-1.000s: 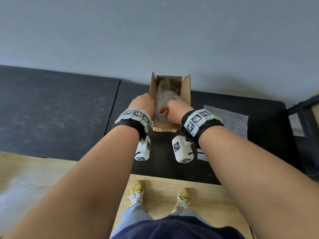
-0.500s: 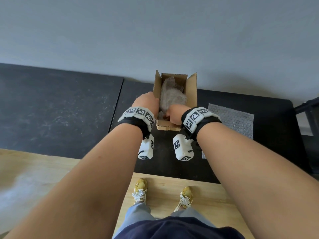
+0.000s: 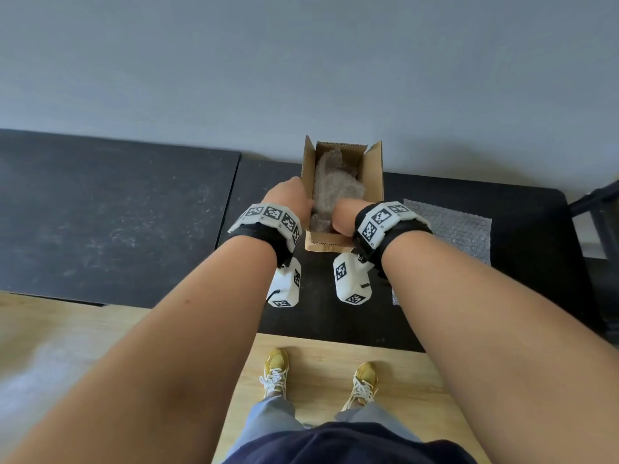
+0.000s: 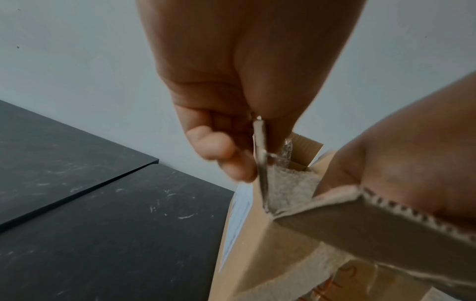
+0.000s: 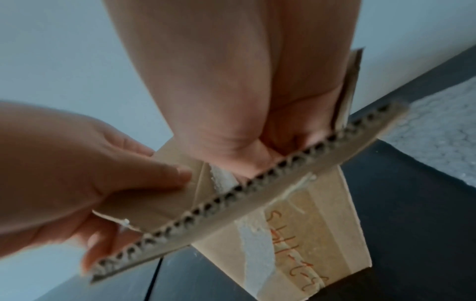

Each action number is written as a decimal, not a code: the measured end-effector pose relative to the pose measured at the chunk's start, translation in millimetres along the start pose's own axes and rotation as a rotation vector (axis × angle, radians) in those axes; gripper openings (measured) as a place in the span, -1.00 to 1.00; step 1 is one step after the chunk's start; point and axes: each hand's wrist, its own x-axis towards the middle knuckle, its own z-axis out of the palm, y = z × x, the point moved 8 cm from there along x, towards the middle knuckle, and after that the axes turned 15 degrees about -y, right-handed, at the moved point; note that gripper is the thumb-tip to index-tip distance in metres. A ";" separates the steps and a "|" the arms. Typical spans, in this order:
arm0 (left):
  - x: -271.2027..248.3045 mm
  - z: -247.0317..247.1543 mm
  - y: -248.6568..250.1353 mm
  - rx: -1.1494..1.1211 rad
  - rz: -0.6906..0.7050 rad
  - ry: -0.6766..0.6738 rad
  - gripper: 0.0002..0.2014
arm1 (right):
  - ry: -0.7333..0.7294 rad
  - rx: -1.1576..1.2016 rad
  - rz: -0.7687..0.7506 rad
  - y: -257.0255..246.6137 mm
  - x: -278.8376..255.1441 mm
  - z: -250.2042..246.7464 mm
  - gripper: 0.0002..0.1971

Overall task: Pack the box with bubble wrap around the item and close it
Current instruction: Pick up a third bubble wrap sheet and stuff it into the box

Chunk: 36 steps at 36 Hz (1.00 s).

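An open cardboard box point(image 3: 373, 175) stands on the black table, with bubble wrap point(image 3: 331, 182) bunched inside it around the item, which is hidden. My left hand point(image 3: 288, 199) pinches the top edge of the box's left flap point(image 4: 260, 146) between thumb and fingers. My right hand point(image 3: 345, 214) reaches down into the near end of the box, behind the near flap point(image 5: 231, 203). Its fingers are buried among the bubble wrap point(image 4: 291, 187) and out of sight. The far and right flaps stand up.
A spare flat sheet of bubble wrap point(image 3: 449, 229) lies on the black table point(image 3: 117, 212) right of the box. A grey wall rises just behind the box. A dark frame point(image 3: 599, 209) stands at the far right.
My right hand has sunk deeper into the near end of the box. My left hand stays on the left flap. The box has barely moved.
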 end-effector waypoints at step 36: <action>-24.5 36.4 168.6 0.323 0.361 0.217 -0.66 | 0.360 0.465 0.160 208.0 -76.2 -5.8 -0.74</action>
